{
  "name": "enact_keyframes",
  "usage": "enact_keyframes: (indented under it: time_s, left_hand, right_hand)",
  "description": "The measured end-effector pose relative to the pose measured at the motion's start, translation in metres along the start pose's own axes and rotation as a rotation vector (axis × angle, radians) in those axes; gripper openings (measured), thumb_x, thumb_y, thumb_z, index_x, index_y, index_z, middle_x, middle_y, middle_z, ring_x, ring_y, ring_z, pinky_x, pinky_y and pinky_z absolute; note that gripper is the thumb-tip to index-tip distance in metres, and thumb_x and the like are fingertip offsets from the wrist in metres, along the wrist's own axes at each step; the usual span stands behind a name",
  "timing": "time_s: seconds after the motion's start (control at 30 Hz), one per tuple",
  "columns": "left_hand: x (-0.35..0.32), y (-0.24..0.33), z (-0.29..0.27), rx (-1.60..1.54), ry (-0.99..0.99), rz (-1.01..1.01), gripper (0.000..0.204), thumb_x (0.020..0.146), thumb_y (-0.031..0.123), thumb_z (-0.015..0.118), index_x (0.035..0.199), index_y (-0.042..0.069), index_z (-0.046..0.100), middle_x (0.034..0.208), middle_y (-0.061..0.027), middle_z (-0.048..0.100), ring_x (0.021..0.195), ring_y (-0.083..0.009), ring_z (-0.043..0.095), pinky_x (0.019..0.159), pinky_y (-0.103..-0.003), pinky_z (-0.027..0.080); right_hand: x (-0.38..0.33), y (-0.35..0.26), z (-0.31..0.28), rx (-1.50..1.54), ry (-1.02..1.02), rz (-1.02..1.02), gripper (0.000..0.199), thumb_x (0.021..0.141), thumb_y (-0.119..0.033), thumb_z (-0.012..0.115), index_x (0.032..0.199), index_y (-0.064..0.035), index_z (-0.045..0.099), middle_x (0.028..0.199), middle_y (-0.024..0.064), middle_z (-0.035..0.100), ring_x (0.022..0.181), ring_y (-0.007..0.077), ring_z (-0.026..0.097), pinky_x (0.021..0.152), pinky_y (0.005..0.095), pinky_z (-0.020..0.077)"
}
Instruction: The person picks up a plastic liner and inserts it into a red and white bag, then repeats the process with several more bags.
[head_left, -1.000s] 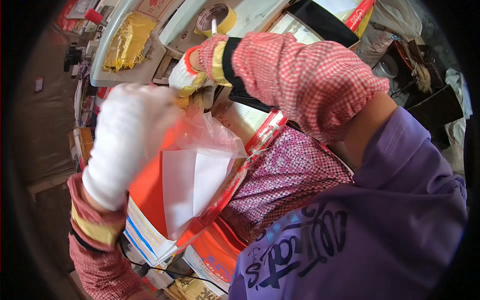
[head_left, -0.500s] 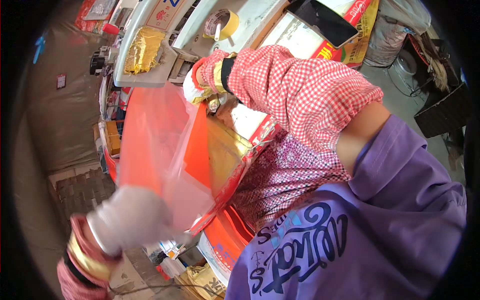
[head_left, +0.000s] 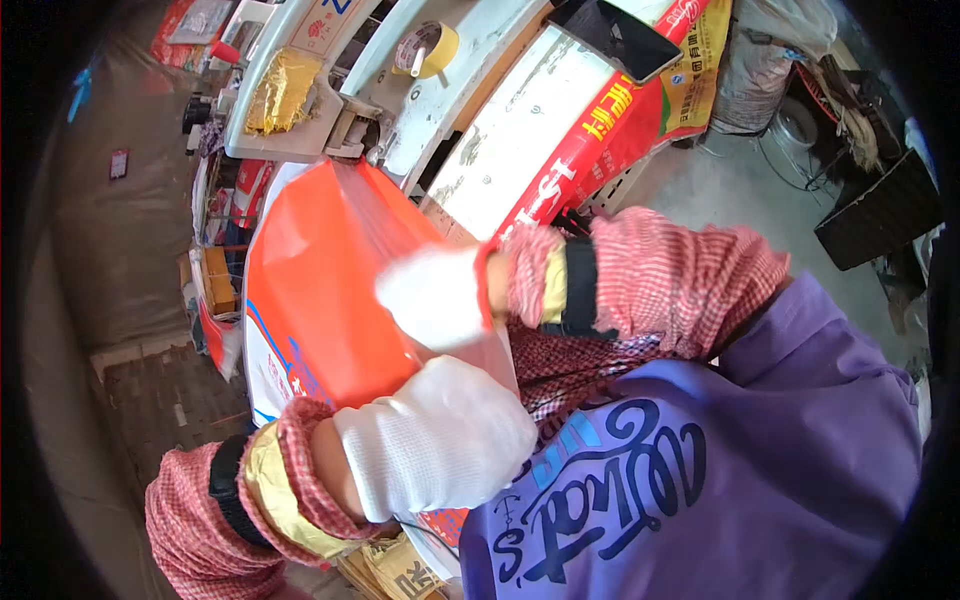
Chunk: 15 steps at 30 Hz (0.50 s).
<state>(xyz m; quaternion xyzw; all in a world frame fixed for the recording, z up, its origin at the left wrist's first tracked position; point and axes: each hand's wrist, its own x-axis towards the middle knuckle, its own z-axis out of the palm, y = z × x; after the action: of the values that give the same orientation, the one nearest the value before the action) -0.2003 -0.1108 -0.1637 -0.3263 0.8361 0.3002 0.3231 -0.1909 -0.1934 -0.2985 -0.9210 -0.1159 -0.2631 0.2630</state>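
An orange-and-white plastic bag or sheet [head_left: 315,265] with blue print lies below the sewing machine head [head_left: 300,85], its far end close to the needle area. Translucent film runs along its upper right side. My left hand [head_left: 440,430], in a white knitted glove, is over the near part of the sheet, with its fingers turned away and hidden. Just beyond it, my right hand [head_left: 440,295], also in a white glove, is over the sheet's right side and smeared by motion. Whether either hand grips the sheet cannot be made out.
A yellow tape roll [head_left: 428,50] sits on the machine's pale bed. Right of it, a dark phone-like slab [head_left: 615,38] rests on the worn white tabletop [head_left: 500,120], beside a red-and-yellow printed sack [head_left: 640,120]. A black panel [head_left: 880,212] leans at the far right.
My right hand has moved from beside the machine head toward my body. My left hand has come in from the lower left. The sheet has shifted, now showing its white, blue-printed edge.
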Motion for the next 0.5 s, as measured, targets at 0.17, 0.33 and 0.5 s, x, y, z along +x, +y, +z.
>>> enact_keyframes:
  time_s: [0.17,0.33,0.5]
  left_hand:
    - [0.002,0.002,0.004,0.002,-0.065,-0.053,0.011,0.063,0.024,0.056,0.058,0.015,0.059,0.056,-0.0037,0.054,0.054,-0.0236,0.058,0.046,-0.036,0.045]
    - [0.005,0.005,0.004,-0.042,-0.019,-0.032,0.014,0.060,0.025,0.058,0.059,0.011,0.059,0.054,-0.0068,0.053,0.052,-0.0259,0.057,0.046,-0.035,0.046]
    - [0.009,-0.015,0.002,0.002,-0.014,-0.036,0.017,0.066,0.026,0.057,0.060,0.010,0.059,0.053,-0.0090,0.052,0.051,-0.0282,0.055,0.049,-0.038,0.046]
  right_hand:
    - [0.012,0.031,-0.055,0.217,0.076,0.882,0.038,0.074,-0.027,0.054,0.100,0.0014,0.056,0.090,0.0162,0.063,0.084,0.0327,0.061,0.071,0.0391,0.0487]
    - [0.036,0.039,-0.005,-0.324,-0.243,0.655,0.015,0.071,-0.013,0.059,0.081,-0.0034,0.065,0.078,0.0112,0.065,0.075,0.0235,0.064,0.053,0.0406,0.0493]
    - [0.045,0.053,0.024,-0.349,-0.061,0.799,0.019,0.070,-0.018,0.060,0.086,-0.0150,0.069,0.091,0.0061,0.066,0.083,0.0219,0.063,0.063,0.0358,0.0505]
